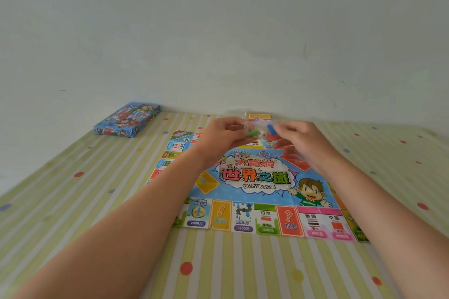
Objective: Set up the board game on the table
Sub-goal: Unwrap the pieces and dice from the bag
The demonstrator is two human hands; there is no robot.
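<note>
A colourful paper game board [255, 192] lies unfolded on the striped tablecloth [243, 269]. Above its far half, both my hands hold a small clear plastic bag of game pieces [261, 130]; green, blue, red and white pieces show through it. My left hand [223, 136] pinches the bag's left end and my right hand [301, 138] pinches its right end. An orange-and-yellow card stack [259, 116] lies just beyond the bag, partly hidden by it.
The blue game box [127, 119] lies at the back left of the table, close to the white wall [218, 31]. Bare tablecloth shows to the left, to the right and in front of the board.
</note>
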